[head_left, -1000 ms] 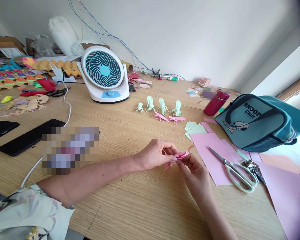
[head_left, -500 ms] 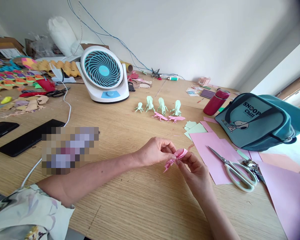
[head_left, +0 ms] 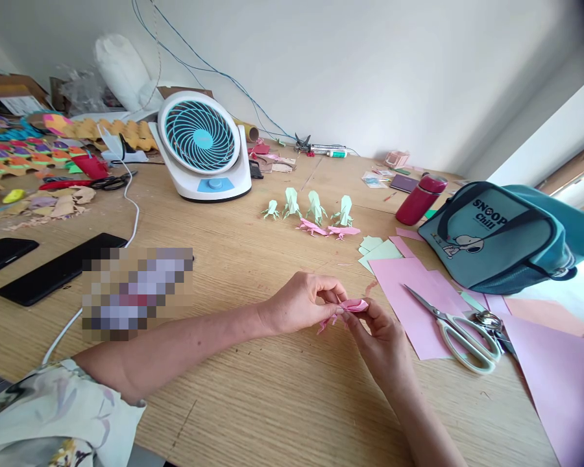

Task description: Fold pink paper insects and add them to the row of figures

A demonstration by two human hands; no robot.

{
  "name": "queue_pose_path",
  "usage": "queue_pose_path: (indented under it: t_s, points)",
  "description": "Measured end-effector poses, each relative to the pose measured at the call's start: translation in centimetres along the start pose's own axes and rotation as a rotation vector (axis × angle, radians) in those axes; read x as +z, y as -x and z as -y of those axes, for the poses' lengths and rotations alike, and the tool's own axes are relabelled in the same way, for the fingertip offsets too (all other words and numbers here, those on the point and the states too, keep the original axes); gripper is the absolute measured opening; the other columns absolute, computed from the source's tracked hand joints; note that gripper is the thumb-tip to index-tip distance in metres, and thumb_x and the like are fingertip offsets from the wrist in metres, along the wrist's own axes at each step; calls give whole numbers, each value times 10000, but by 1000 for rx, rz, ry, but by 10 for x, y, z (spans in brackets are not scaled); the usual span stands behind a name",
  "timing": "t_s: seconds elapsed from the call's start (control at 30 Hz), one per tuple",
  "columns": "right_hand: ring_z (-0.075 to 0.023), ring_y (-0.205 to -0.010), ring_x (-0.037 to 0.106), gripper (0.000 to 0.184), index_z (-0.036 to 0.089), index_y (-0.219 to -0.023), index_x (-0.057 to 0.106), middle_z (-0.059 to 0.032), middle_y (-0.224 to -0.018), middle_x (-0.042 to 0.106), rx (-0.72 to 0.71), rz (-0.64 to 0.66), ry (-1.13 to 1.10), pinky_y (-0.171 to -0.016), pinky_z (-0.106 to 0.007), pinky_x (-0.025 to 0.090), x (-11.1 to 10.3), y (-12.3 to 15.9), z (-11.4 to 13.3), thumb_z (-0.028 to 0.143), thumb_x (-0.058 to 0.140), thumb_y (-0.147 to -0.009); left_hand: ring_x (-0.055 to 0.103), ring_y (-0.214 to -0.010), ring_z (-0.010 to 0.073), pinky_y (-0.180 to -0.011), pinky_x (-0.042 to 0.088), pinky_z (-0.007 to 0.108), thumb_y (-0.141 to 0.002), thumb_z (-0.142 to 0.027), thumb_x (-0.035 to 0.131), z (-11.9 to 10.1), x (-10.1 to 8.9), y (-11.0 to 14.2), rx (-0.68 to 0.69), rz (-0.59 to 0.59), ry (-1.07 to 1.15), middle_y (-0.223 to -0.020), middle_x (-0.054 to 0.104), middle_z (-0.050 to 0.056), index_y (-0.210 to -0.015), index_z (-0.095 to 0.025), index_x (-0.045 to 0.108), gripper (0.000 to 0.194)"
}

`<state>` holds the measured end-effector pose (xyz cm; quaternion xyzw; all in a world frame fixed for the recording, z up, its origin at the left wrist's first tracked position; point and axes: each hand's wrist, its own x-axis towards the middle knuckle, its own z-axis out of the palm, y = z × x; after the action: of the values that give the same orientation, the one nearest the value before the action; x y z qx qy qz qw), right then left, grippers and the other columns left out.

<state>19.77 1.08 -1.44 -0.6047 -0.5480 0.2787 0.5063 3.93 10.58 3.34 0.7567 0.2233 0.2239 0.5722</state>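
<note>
Between my two hands is a pink origami insect point(head_left: 354, 305), held just above the wooden table. My left hand point(head_left: 302, 299) pinches its left part with thumb and forefinger. My right hand point(head_left: 380, 334) grips it from the right, thumb in front and fingers behind. Thin folded legs hang below my left fingertips; part of the figure is hidden by my fingers. Farther back stand several pale green origami insects point(head_left: 316, 207), and two pink origami insects point(head_left: 343, 231) lie in front of them.
To the right are pink paper sheets point(head_left: 418, 305), white-handled scissors point(head_left: 467, 340), green paper pieces point(head_left: 382, 254), a red flask point(head_left: 421, 200) and a teal bag point(head_left: 491, 237). A fan point(head_left: 202, 146) stands at the back left. A black flat bar point(head_left: 61, 269) and white cable point(head_left: 131, 220) lie left.
The pink origami insect has tipped to lie flatter in my hands, its right part lower than before. My fingers have shifted slightly around it. At the far left edge, part of a hand now shows.
</note>
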Motion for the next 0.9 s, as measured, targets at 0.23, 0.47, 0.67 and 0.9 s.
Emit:
queue_pose_path:
  t_s: [0.23,0.47,0.67,0.9]
  points:
    - [-174,-769,609,162,217,-911,654,-5,-814,671,-35,-10,142,-735,-271,447,-1,1,8,352,568,-929,612,-554,93,-529,487,185,-896,-354,633,5,4,3,87,-33,-104,-686,652,0,-909,-150,688,211]
    - [-155,-713,600,146,218,-913,665,10,-793,660,-99,-33,184,-689,-249,433,-1,2,12,324,566,-934,592,-539,86,-514,454,185,-907,-345,624,5,4,4,107,-56,-140,-663,642,-2,-856,-132,688,228]
    - [-143,-684,583,142,219,-840,642,20,-751,635,-172,-41,220,-655,-240,421,1,2,14,290,567,-938,581,-559,72,-632,457,201,-940,-308,588,10,5,5,269,-100,-305,-624,625,-33,-805,-142,654,224]
    - [-143,-714,566,83,227,-858,607,19,-775,612,-238,-131,198,-681,-248,431,3,3,10,227,567,-931,589,-707,100,-733,426,222,-922,-204,606,10,-1,1,453,-150,-445,-723,666,-10,-867,-159,677,101]
